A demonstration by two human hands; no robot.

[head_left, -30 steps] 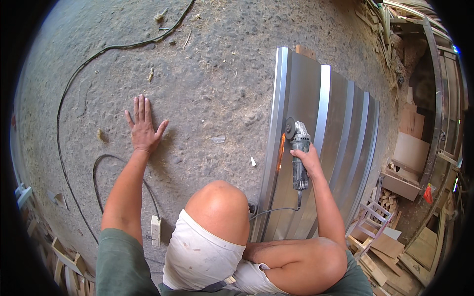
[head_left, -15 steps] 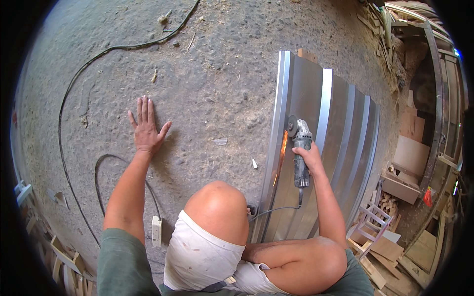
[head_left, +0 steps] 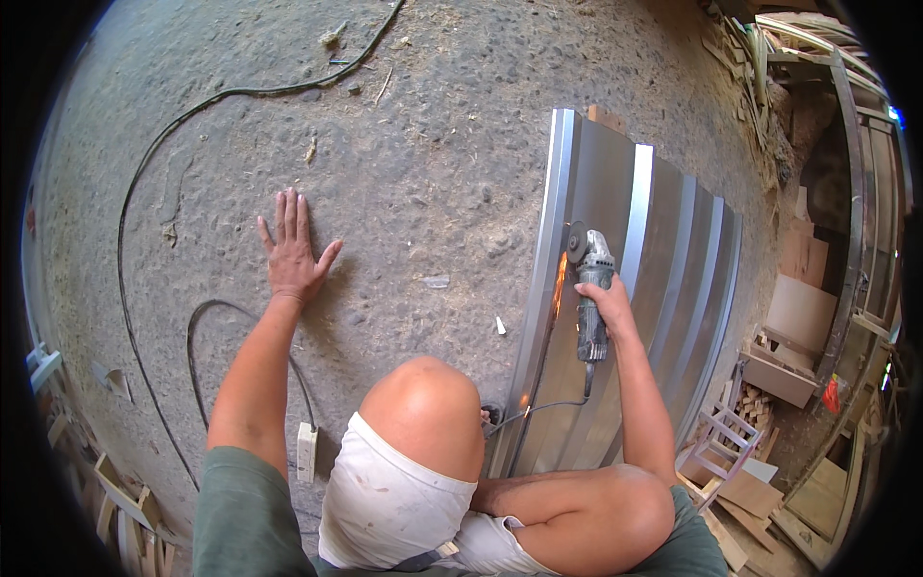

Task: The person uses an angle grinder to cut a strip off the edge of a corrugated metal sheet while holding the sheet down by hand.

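Note:
An angle grinder (head_left: 592,332) is gripped by my right hand (head_left: 612,306), its fingers wrapped round the grey-green body. Its dark disc (head_left: 577,242) meets a ribbed silver metal sheet (head_left: 601,183) near the long left edge. Orange sparks (head_left: 561,274) stream from the disc toward me, along a dark line in the metal. From the grinder's rear end a thin cord (head_left: 548,405) runs left toward my raised knee. My left hand (head_left: 296,258), empty, is stretched out with fingers apart over the rough ground; whether it touches the ground I cannot tell.
A black cable (head_left: 123,226) curves over the ground on the left, and a white socket block (head_left: 306,452) lies by my knee. Wood scraps (head_left: 755,495) and a small ladder-like frame (head_left: 723,442) are at right. Boards (head_left: 125,495) lie lower left.
The grinder has moved slightly farther from me along the sheet's left edge, still throwing sparks. My left hand stays spread in about the same place. The whole view has shifted a little.

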